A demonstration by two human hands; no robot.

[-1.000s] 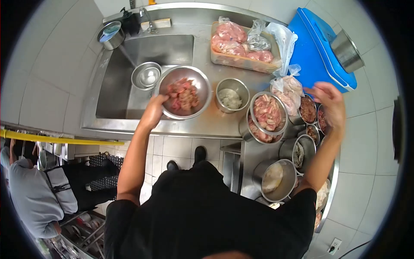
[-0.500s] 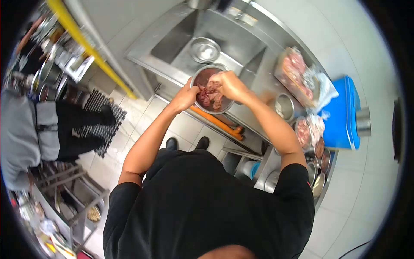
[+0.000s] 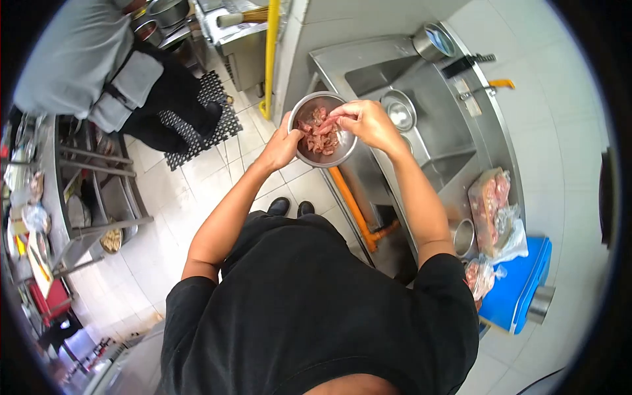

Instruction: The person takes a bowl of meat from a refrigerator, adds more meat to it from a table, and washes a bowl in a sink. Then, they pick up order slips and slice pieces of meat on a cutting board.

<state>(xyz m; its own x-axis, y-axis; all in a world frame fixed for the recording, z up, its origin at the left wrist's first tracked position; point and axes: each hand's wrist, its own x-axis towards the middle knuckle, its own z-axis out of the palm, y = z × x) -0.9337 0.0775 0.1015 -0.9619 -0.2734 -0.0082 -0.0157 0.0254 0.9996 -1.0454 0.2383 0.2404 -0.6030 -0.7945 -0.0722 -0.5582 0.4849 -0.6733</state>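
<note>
A round metal bowl (image 3: 342, 153) with pieces of raw meat (image 3: 322, 139) in it is held up in front of me. My left hand (image 3: 282, 146) grips the bowl's left rim, its thumb over the edge and the fingers hidden beneath. My right hand (image 3: 370, 124) is over the bowl's right side, its fingertips pinching a strip of meat (image 3: 332, 123) above the rest. Just right of the bowl, the steel sink (image 3: 434, 133) contains a round metal pan (image 3: 399, 110).
A tub of packed meat (image 3: 485, 204), a metal pot (image 3: 463, 237) and a blue cooler (image 3: 520, 283) line the right side. An orange pipe (image 3: 352, 207) runs under the sink. At upper left, another person (image 3: 79, 59) stands on a black mat (image 3: 220, 118) near shelving.
My view has turned to the right with my body. The bowl has moved off the sink's edge, over the floor side. My right hand has lifted a meat strip.
</note>
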